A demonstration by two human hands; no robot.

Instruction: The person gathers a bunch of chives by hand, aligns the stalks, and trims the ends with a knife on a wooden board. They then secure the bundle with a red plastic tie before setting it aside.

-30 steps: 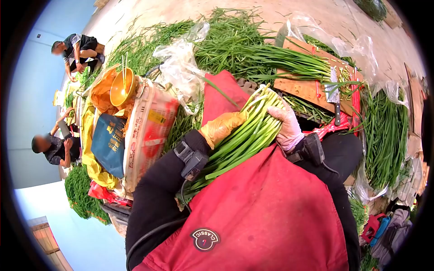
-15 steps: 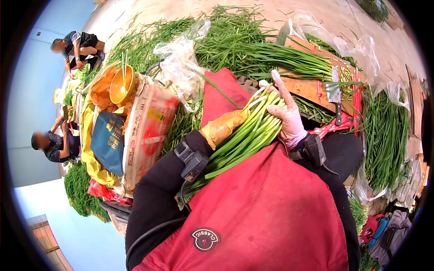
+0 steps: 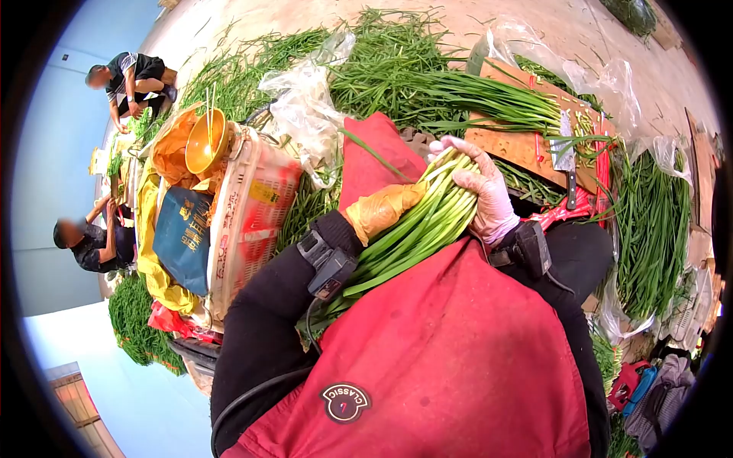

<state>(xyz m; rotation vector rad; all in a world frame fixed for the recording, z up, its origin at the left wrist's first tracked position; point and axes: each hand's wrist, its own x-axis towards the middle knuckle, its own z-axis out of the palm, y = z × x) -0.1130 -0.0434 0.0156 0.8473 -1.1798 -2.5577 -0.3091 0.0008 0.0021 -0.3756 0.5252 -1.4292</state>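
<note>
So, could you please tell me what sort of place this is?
Probably a vegetable trimming room: long green stalks heaped on the pale floor, a steel knife on a brown wooden board, and a pale-ended green bundle in the orange-gloved left hand.

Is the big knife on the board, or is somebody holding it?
On the board: the knife lies flat, no hand on it. The left hand grips the bunch; the right hand touches its pale ends.

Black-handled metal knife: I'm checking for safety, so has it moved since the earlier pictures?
No; judged against the brown wooden chopping board, the black-handled metal knife keeps its place and angle.
</note>
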